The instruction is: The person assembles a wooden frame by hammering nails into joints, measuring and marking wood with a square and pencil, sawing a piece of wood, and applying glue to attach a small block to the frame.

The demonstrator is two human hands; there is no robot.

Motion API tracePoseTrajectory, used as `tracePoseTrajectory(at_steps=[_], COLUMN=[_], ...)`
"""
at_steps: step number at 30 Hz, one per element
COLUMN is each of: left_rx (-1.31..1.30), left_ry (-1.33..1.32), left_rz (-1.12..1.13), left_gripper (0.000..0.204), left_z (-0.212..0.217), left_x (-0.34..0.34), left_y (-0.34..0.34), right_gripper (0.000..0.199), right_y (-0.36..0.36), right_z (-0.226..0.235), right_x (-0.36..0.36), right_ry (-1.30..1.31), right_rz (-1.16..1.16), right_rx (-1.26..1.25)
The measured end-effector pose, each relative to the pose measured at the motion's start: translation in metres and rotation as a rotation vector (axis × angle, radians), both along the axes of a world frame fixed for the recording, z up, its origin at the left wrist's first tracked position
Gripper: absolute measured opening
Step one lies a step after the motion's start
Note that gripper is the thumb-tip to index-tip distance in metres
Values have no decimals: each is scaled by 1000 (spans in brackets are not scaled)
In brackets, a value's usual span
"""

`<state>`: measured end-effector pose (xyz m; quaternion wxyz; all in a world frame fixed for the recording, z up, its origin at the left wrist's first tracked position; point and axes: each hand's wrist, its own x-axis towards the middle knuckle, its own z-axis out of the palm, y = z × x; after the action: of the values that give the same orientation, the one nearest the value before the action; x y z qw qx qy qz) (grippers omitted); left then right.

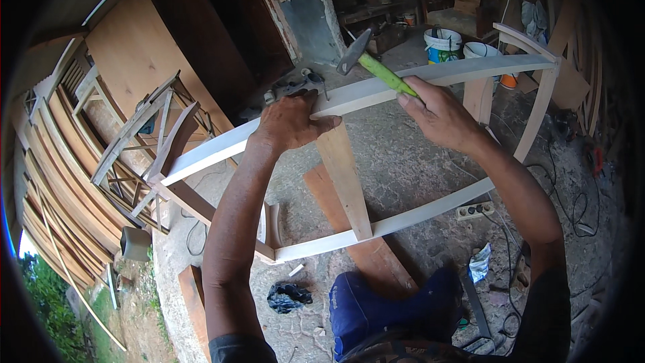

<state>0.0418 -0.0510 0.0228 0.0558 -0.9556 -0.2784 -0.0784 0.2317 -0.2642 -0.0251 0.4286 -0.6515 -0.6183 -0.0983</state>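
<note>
A pale wooden frame [463, 72] with long curved rails stands in front of me. My left hand [285, 121] grips its upper rail, fingers over the far side and thumb along the near face. Just right of those fingers, a thin nail [326, 92] appears to stand up from the rail. My right hand [440, 114] is closed around the green handle of a hammer [386, 76]. The dark metal head is raised above the rail, apart from it. Below my left thumb, a tapered crosspiece [344, 178] joins the upper and lower rails.
A reddish plank [383, 265] lies under the frame. Power strip [475, 211] and cables are on the floor at right, a black plastic bag [289, 297] at lower left. Long boards [67, 188] are stacked at left. Buckets [443, 46] stand behind the frame.
</note>
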Motion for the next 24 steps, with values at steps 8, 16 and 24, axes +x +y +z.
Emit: tracePoseTrajectory(at_steps=[8,16,24], left_rx=[-58,-88,-91], left_ry=[-163,-197,-199], left_rz=[-38,-25,-49], left_gripper=[84,78,79], left_z=[-16,-19,-20], left_x=[0,-4,0], left_y=[5,9,9], right_gripper=[47,39,28], right_y=[26,53,32], right_z=[73,76,113], right_x=[20,25,8], right_ry=[-279,-412,-191], right_rz=[-42,-41,-282], right_rx=[-223,176,300])
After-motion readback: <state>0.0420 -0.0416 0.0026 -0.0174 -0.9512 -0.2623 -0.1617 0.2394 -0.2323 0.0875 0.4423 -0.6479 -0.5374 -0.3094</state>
